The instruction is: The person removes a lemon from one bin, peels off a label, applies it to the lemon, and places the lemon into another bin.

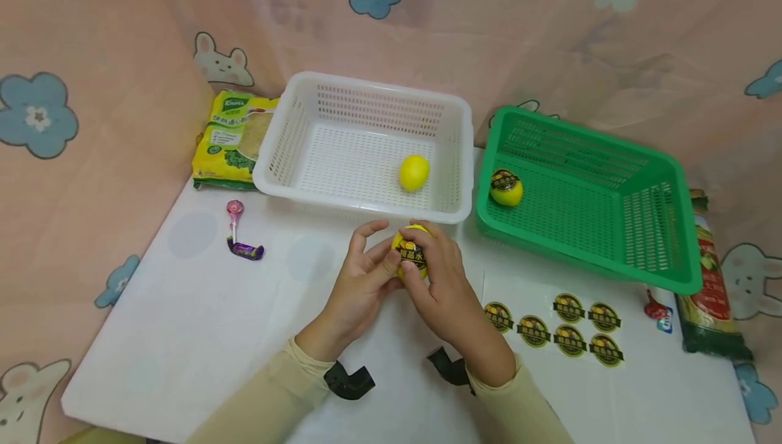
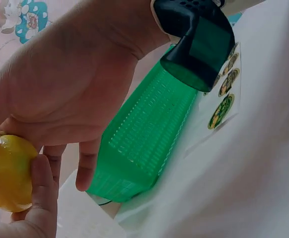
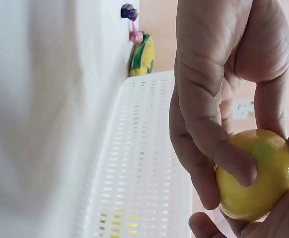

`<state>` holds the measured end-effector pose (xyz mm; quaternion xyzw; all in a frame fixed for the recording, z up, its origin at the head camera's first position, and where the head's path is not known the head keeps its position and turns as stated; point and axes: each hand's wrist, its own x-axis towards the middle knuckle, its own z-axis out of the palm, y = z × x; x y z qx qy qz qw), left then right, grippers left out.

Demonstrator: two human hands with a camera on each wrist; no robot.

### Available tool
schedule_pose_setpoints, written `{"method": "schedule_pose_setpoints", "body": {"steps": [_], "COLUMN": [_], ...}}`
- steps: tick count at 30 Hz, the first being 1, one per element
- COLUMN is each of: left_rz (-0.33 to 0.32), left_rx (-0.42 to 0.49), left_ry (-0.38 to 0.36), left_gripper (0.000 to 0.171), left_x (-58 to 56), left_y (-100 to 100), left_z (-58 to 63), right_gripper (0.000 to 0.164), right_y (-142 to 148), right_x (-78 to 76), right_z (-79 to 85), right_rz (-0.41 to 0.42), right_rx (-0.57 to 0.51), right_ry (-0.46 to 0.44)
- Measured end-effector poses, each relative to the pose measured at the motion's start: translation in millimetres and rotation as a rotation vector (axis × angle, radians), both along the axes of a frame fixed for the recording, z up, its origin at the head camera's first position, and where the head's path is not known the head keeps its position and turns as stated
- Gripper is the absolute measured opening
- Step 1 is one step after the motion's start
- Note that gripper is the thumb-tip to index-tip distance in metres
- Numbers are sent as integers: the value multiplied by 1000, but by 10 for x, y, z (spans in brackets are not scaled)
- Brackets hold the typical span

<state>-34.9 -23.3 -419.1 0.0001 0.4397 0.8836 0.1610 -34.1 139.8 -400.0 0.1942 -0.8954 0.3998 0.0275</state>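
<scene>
Both hands hold one yellow lemon [image 1: 413, 252] in front of the white basket [image 1: 360, 201]. A round black-and-gold label lies on the lemon's upper side. My left hand [image 1: 360, 281] grips it from the left, thumb at the label's edge. From the right, my right hand [image 1: 444, 281] curls its fingers over the fruit, its thumb by the label. In the right wrist view the lemon [image 3: 256, 186] shows bare yellow skin between the fingers. Another lemon [image 1: 414, 172], with no label visible, lies in the white basket. A labelled lemon [image 1: 506, 188] sits in the green basket [image 1: 586, 262].
A sheet of round labels [image 1: 569, 339] lies right of the hands. Back left are a yellow Knorr bag [image 1: 229, 138], a lollipop [image 1: 235, 210] and a purple-wrapped candy [image 1: 246, 249]. A red package [image 1: 711, 288] and a red lollipop [image 1: 656, 307] lie at the right.
</scene>
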Motion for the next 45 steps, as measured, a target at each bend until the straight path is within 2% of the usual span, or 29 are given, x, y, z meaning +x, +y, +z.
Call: {"method": "schedule_pose_setpoints", "body": {"steps": [4,6,8,13,18,23,27,32,34,36,41,45], "left_rz": [-23,-19,0,115,182,185,180,170,160,151,155,145], "left_rx": [-12,-35,-71,-180,-238,-282,-268,-194,-174,-175,-183,-181], "left_ry": [-13,20,82,222,276,322,365,429,451,470,505,515], "left_gripper": [54,55,52,39,40,45,50,67,68,66,61,61], "left_x": [-3,-9,-16,-18,8,24,23,-4,-13,-19,-31,-29], "left_y": [-29,-43,-43,8,60,81,84,78,66,50,41,51], "left_z": [19,28,36,33,17,-11,-41,-67,-68,-62,-51,-64], "right_gripper": [67,76,76,54,44,47,50,59,63,66,57,49], "right_y": [41,56,55,-40,-125,-130,-117,-91,-78,-63,-31,-19], "right_x": [-9,2,24,90,103,109,110,142,149,143,93,73], "right_z": [47,77,94,63,2,-44,-58,-33,-31,-42,-68,-86], "right_rz": [-22,-59,-105,-188,-241,-241,-235,-243,-228,-202,-124,-120], "right_rx": [18,4,-51,-223,-238,-198,-155,-106,-108,-117,-107,-114], "right_ry": [-116,-156,-166,-50,95,200,269,214,196,215,314,355]}}
